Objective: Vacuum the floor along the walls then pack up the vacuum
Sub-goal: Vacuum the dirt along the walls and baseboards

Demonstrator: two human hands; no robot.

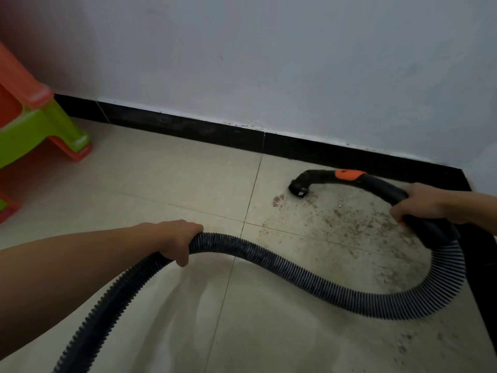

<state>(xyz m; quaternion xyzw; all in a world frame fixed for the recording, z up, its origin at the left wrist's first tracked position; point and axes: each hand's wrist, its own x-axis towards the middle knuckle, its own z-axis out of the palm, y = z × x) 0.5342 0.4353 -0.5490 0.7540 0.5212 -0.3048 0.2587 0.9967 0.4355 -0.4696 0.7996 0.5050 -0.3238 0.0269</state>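
A pale tiled floor (161, 184) meets a white wall (269, 63) along a black skirting (188, 125) that runs from far left to right. A patch of brown dirt (349, 211) lies on the tiles at right, just near of the skirting. Stacked orange and green stools (40, 125) stand at far left, well apart from the work.

The right hand (419, 203) grips the black handle (376, 184), holding its curved end down so the nozzle (298, 188) meets the floor at the far-left edge of the dirt, close to the skirting. The left hand (177, 238) is wrapped round the ribbed hose (295, 273) further back, lifting it in an arch, probably to keep slack off the dirt and let the nozzle move freely. The hose sags to the floor between the hands and trails off near left; the vacuum's body is out of view. Vacuuming looks unfinished here.
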